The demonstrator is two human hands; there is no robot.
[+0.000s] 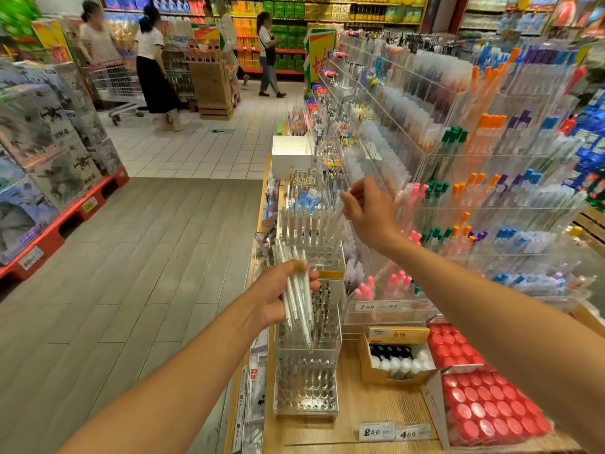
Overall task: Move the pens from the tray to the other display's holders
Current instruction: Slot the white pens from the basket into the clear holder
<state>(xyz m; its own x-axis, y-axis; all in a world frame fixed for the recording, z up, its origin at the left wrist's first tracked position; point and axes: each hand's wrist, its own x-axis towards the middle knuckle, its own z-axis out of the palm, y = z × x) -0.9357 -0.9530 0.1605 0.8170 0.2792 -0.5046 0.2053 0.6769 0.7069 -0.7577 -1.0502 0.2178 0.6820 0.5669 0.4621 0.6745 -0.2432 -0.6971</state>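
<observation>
Beyond my right hand [370, 214] and off to its far side climbs the big tiered acrylic rack [474, 178], its clear compartments packed with pens sorted by cap colour: orange, green, pink, blue, purple. I take it the tray I am drawing from belongs to that rack, though the blur there keeps me from saying which tier. Between my two hands stands the stepped clear display [307, 326], each step a block of round holders; the top step, just below my right fingers [352, 199], already carries a row of white pens upright, while the lowest step, nearest me and under my left wrist, shows mostly empty holes. On the wooden worktop [363, 417], to the right of my left hand [281, 293], sit an open yellow carton [393, 355] of black and white pieces and red trays of round caps [491, 407]. My left fingers are wrapped round a bundle of white pens [296, 290], tips slanting down toward me, kept there as a supply so that the other hand can feed the holders singly. My right fingers are pinched together on what looks like one clear pen [334, 214], held over the top step ready to drop into a hole.
</observation>
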